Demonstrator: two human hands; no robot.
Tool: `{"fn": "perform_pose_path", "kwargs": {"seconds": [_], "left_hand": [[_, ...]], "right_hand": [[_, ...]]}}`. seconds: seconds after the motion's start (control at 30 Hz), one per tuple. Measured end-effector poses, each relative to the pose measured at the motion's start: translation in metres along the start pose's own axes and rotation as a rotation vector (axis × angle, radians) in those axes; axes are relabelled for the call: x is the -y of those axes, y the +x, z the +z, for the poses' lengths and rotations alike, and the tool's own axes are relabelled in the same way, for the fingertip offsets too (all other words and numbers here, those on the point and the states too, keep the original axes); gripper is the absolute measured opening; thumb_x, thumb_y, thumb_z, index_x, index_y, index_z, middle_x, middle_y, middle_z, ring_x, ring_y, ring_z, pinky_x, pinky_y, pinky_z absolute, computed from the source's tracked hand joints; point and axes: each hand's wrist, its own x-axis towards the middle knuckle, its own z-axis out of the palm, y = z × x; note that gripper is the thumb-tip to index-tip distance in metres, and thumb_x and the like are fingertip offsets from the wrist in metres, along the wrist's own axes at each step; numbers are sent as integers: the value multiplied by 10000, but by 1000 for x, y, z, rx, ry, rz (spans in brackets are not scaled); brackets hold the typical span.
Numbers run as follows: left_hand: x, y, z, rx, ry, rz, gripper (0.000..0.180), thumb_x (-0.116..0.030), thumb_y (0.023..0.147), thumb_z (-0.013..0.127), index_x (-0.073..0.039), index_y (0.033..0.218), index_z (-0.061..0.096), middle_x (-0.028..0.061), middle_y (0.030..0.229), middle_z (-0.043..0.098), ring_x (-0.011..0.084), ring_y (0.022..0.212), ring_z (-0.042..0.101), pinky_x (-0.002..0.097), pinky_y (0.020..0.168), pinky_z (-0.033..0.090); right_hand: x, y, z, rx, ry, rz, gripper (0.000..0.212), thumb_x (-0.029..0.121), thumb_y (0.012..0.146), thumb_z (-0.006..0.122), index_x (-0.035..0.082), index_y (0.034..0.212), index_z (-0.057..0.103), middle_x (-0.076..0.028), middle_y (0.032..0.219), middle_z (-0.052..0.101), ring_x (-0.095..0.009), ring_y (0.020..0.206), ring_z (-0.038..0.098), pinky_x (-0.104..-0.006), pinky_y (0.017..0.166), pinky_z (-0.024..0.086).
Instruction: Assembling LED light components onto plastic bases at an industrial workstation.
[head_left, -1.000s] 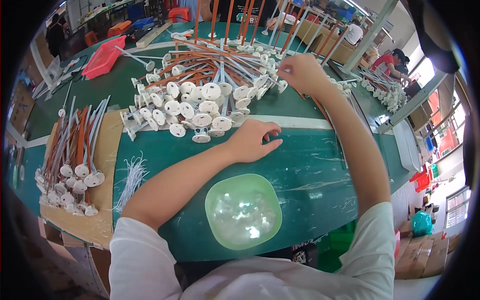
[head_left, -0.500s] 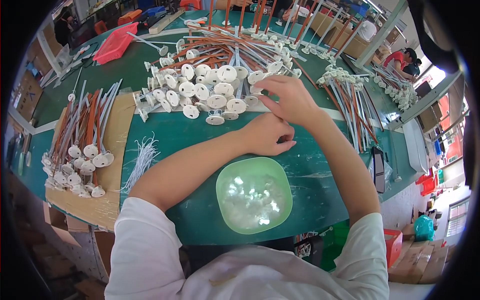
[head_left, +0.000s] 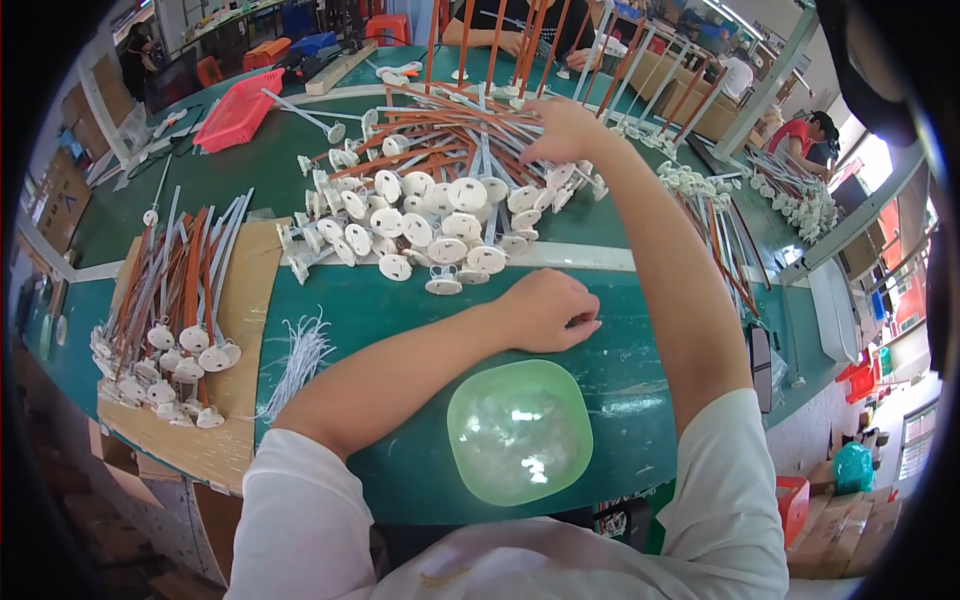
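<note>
The right hand (head_left: pixel 568 132) is reaching over the pile of sticks (head_left: pixel 455 150) on the far side of the green table (head_left: pixel 640 345), its thumb and fingers standing apart; contact is not showing clearly. The left hand (head_left: pixel 553 312) is resting on the table, fingers curling loosely; whether they are holding anything cannot be told. The bowl (head_left: pixel 462 425) is sitting by the near edge, presumably for easy reach. The sticks are looking slim, grey and brown, their white discs (head_left: pixel 416 231) flat and round; the bowl is showing smooth, pale-green walls

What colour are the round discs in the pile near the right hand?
The discs are white, best seen in the head view.
</note>
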Motion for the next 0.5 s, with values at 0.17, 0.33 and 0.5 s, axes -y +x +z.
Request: {"fn": "perform_pose_path", "kwargs": {"seconds": [0.17, 0.33, 0.5], "left_hand": [[-1, 1, 1, 13, -56, -47, 165, -200, 823, 677, -70, 743, 616, 77, 665, 602, 274, 611, 597, 394, 562, 474], [2, 2, 2, 33, -70, -62, 161, -189, 825, 673, -67, 740, 611, 74, 664, 592, 283, 621, 595, 398, 569, 474], [4, 2, 2, 27, -79, -69, 158, -182, 823, 674, -62, 742, 613, 74, 657, 591, 283, 612, 593, 395, 567, 475]], "right_hand": [[-8, 58, 15, 315, 30, 63, 1011, 367, 597, 790, -8, 1437, 372, -245, 1448, 409, -349, 1336, 416, -385, 1090, 373], [-18, 76, 17, 584, 45, 27, 972, 404, 590, 787, 21, 1413, 437, -207, 1421, 469, -338, 1289, 476, -373, 1057, 406], [-2, 70, -3, 382, -108, -219, 561, 402, 581, 804, 49, 1007, 714, -177, 928, 693, -346, 901, 655, -406, 795, 516]]}}
